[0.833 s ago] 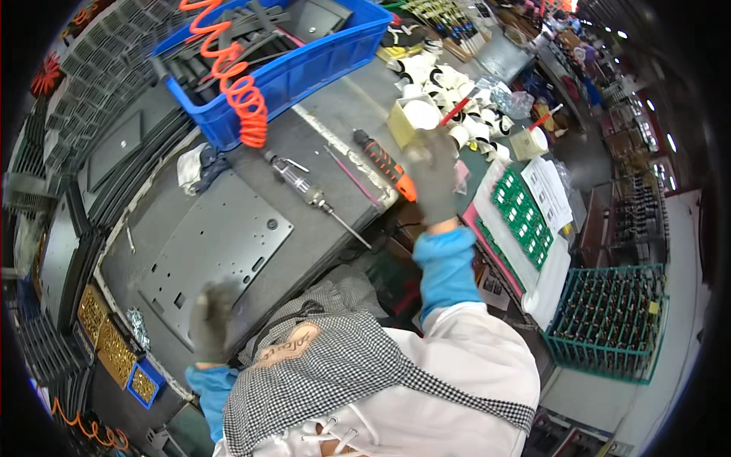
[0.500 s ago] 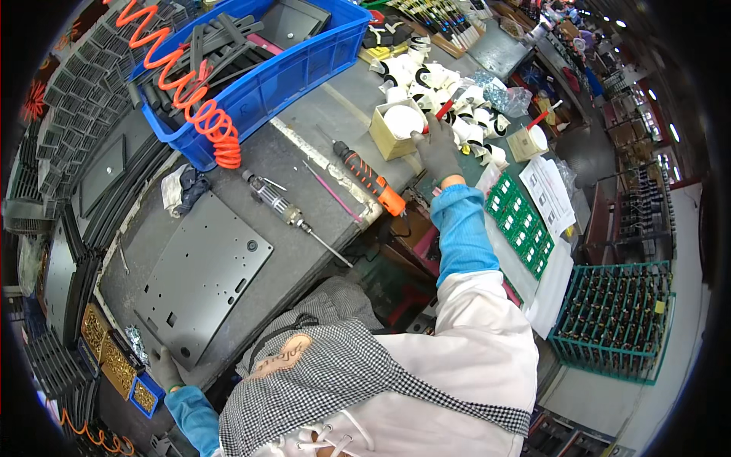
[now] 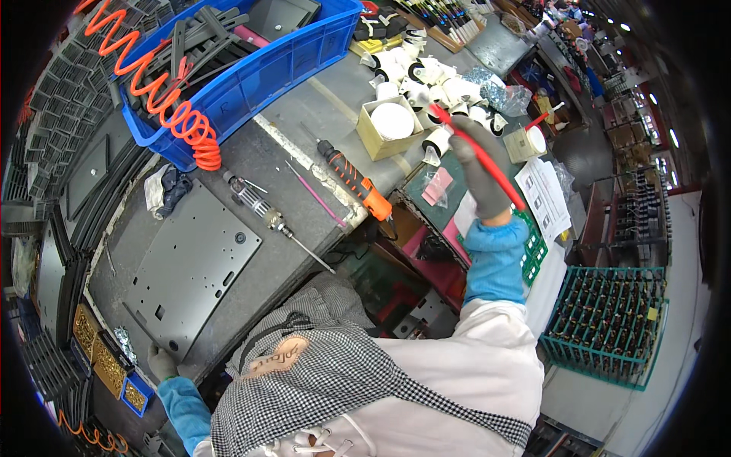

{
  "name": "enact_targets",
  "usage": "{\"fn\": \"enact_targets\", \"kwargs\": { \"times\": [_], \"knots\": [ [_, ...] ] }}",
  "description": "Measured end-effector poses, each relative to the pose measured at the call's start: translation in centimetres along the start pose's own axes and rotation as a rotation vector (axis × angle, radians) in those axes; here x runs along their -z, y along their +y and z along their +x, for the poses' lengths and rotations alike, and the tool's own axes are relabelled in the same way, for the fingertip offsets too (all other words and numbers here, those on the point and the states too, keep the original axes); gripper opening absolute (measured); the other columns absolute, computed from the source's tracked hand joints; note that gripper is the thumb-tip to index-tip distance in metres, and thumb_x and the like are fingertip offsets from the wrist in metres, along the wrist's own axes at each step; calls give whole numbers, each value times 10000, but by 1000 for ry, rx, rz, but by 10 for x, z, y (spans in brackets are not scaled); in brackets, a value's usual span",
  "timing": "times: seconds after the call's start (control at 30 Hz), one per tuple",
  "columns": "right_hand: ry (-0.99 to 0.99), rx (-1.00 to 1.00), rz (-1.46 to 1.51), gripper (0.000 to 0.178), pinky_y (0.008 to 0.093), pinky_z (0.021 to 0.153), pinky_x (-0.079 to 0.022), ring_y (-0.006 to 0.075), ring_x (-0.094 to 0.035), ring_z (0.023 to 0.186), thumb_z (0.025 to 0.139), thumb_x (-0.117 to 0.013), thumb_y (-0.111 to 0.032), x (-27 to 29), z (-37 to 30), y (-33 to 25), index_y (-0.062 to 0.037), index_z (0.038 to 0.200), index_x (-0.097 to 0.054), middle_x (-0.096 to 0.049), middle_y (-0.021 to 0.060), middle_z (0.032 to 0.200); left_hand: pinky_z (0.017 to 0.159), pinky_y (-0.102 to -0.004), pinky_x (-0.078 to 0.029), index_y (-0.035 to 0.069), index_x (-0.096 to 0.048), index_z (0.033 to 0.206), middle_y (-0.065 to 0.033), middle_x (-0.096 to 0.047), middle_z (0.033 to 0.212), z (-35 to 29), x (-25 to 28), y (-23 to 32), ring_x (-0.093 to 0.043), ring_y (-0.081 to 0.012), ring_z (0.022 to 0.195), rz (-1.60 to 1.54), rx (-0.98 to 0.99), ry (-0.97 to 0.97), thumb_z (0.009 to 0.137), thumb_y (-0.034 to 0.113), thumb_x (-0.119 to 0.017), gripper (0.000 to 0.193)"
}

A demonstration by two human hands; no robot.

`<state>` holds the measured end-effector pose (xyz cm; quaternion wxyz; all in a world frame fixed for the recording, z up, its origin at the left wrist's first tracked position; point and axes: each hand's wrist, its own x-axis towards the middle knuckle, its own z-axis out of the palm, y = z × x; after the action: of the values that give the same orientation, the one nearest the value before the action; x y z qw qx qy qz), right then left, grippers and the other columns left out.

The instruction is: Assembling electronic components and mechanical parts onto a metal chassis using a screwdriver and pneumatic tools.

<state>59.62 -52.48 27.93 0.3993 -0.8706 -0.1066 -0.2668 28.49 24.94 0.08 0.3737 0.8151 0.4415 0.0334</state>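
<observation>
My right hand (image 3: 480, 171), in a grey glove, is raised over the right-hand bench and closed around a long red stick-like tool (image 3: 495, 167). What its upper tip is, I cannot make out. To its left stands a small open cardboard box (image 3: 365, 133) with a white round tub (image 3: 392, 122) inside. My left hand (image 3: 162, 362), also gloved, rests at the near corner of a flat dark-grey metal plate (image 3: 194, 266) with holes; its fingers look stretched out. A power screwdriver (image 3: 263, 206) and an orange-and-black screwdriver (image 3: 354, 179) lie beyond the plate.
A blue bin (image 3: 266, 87) of dark metal parts stands at the back, an orange coiled hose (image 3: 186, 126) hanging before it. White casters (image 3: 426, 72) are heaped behind the cardboard box. Green circuit boards (image 3: 533, 247) lie at right. Screw trays (image 3: 114, 365) sit at left.
My right hand has come back from the cardboard box, moving right and nearer, with the red tool lifted out. The view has shifted slightly; my left hand stays by the plate's corner.
</observation>
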Motion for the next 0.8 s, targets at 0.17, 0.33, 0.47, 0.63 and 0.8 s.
{"fn": "enact_targets", "kwargs": {
  "times": [0.17, 0.33, 0.47, 0.63, 0.8],
  "knots": [
    [-280, 44, -231, 259, 421, 749, -528, 323, -697, 798, 877, -706, -313, -52, 20, 74, -83, 982, -763, -721, 150, 837, 957, -373, -499, 3, -633, 1290, -210, -709, 1171, -6, -9, 28, -680, -324, 1062, 174, 84, 29, 900, -4, -461, 427],
    [-445, 236, -474, 146, 446, 770, -507, 314, -672, 790, 824, -719, -268, -79, 37, 106, -142, 894, -739, -685, 91, 771, 966, -359, -497, 4, -605, 1330, -208, -702, 1191, 10, -5, 6, -672, -311, 1085, 151, 63, -10, 915, -7, -459, 440],
    [-428, 463, -683, 160, 436, 921, -446, 238, -630, 920, 827, -729, -280, -86, 24, 102, -207, 956, -668, -637, 12, 835, 970, -349, -494, 15, -605, 1339, -192, -707, 1180, 20, -5, -16, -671, -300, 1083, -63, 67, -2, 915, -7, -470, 446],
    [-383, 524, -730, 182, 432, 861, -444, 257, -615, 895, 792, -724, -219, -94, -5, 82, -188, 959, -659, -623, 35, 835, 912, -350, -521, 36, -585, 1379, -180, -709, 1182, -24, -9, 37, -692, -287, 1016, 204, 77, 24, 923, 25, -493, 466],
    [-341, 568, -811, 317, 463, 956, -438, 299, -592, 1025, 816, -650, -213, -94, -23, 70, -130, 1122, -664, -632, 100, 975, 1040, -396, -469, 6, -593, 1359, -223, -657, 1298, -29, -1, -9, -622, -347, 1226, 524, -198, 72, 941, 152, -519, 449]
  ]
}}
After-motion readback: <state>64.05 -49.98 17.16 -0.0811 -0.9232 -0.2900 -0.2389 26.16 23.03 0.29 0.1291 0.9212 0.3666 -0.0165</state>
